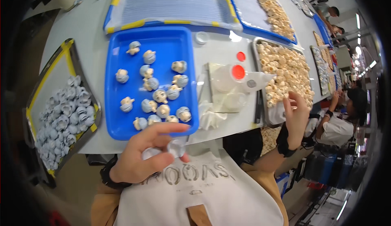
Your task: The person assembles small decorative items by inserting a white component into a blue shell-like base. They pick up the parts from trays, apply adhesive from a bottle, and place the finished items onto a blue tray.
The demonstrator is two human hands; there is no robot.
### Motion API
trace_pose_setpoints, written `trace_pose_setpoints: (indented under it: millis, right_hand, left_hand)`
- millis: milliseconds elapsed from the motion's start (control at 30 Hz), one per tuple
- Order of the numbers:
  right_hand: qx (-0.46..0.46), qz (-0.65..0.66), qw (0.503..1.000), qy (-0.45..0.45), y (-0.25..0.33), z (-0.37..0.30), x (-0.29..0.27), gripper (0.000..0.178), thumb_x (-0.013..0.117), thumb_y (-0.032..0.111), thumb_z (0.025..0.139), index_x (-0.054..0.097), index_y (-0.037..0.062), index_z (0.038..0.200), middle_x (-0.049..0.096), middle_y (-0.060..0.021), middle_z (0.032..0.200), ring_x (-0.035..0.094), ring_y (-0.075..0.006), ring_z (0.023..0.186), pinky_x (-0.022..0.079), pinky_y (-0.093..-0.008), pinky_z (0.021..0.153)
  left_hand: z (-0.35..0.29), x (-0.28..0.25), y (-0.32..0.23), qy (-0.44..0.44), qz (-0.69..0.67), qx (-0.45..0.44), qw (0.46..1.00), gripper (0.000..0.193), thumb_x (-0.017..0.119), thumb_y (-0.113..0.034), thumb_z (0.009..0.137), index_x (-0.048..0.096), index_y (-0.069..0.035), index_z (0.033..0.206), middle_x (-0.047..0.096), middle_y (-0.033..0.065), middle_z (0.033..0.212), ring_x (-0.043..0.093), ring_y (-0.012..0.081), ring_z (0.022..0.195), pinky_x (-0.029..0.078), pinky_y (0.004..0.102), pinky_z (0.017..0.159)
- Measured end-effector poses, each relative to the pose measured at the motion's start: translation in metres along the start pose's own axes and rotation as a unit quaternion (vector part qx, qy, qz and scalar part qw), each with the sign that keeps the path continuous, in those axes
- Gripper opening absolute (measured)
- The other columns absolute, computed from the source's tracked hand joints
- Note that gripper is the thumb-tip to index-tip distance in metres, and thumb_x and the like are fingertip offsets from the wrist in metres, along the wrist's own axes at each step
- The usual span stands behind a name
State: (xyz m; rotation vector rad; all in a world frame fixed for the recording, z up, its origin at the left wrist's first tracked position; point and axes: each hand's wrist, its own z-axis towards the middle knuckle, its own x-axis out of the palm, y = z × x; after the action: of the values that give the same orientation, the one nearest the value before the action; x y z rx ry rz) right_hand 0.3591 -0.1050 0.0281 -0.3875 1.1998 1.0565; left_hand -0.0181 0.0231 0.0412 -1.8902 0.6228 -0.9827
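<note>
My left hand (pixel 148 154) is curled at the near edge of a blue tray (pixel 118 120), a small whitish, hollow cap-like piece (pixel 176 148) held in its fingers. In that tray lie several small doll heads (pixel 159 96) with pale blue hair and cream faces. Over to the right, my right hand (pixel 297 114) reaches the near part of a metal tray (pixel 257 48) heaped with cream doll-head pieces (pixel 281 65). Its thumb and forefinger come together there; what lies between them cannot be made out.
A dark tray with yellow tape (pixel 67 63) holds pale blue hair pieces (pixel 61 122) at left. Between the trays stand a white squeeze bottle (pixel 256 81), a red-capped bottle (pixel 224 79) and crumpled tissue (pixel 212 119). Larger lined trays (pixel 171 2) lie behind. Other people (pixel 340 122) sit at right.
</note>
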Motion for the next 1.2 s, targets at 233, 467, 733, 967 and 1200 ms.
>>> trace_pose_setpoints:
  millis: [233,467,733,967,1200]
  right_hand:
    - [0.111,0.048,0.989,0.083,-0.039,-0.019,-0.007,0.025,0.065,0.01,0.081,0.066,-0.0039,0.101,0.065,-0.0156,0.09,0.063,-0.0225,0.069,0.049,-0.0315,0.065]
    - [0.055,0.003,0.996,0.073,-0.033,-0.022,-0.003,0.021,0.063,0.003,0.078,0.066,-0.0033,0.098,0.063,-0.0158,0.091,0.061,-0.0241,0.067,0.049,-0.0328,0.064]
    - [-0.215,0.494,0.827,0.161,0.113,-0.04,-0.014,0.025,0.07,0.002,0.076,0.068,0.0019,0.1,0.06,-0.0108,0.094,0.059,-0.0157,0.075,0.047,-0.0254,0.063]
    - [-0.315,0.548,0.755,0.176,0.169,-0.046,0.011,0.033,0.082,0.006,0.066,0.067,0.0039,0.096,0.061,-0.0104,0.093,0.062,-0.0192,0.076,0.05,-0.0271,0.062]
    - [-0.322,0.518,0.783,0.124,0.178,-0.052,0.024,0.039,0.085,0.011,0.063,0.064,0.0036,0.095,0.061,-0.0086,0.085,0.06,-0.0175,0.066,0.047,-0.0262,0.054]
  left_hand:
    - [0.004,-0.003,0.011,0.026,-0.094,-0.002,0.995,0.041,0.062,-0.013,0.087,0.048,0.004,0.121,0.066,0.0168,0.103,0.062,0.0146,0.094,0.047,0.0267,0.081]
    - [0.004,-0.001,0.009,-0.021,-0.048,0.042,0.998,0.035,0.063,-0.008,0.085,0.054,0.003,0.118,0.066,0.0145,0.107,0.051,0.0023,0.071,0.042,0.0184,0.065]
    - [0.006,-0.003,0.011,0.057,-0.091,0.012,0.994,0.035,0.057,-0.007,0.089,0.048,0.002,0.121,0.062,0.0087,0.104,0.059,0.0134,0.103,0.042,0.029,0.09]
    - [0.005,-0.005,0.01,0.079,-0.08,-0.027,0.993,0.036,0.054,-0.011,0.092,0.049,0.0,0.125,0.058,0.0054,0.106,0.054,0.0078,0.087,0.043,0.0215,0.079]
    - [0.008,-0.003,0.018,0.025,0.017,0.048,0.998,0.038,0.058,-0.012,0.09,0.051,-0.001,0.126,0.057,0.0014,0.104,0.051,0.0061,0.088,0.042,0.0218,0.077]
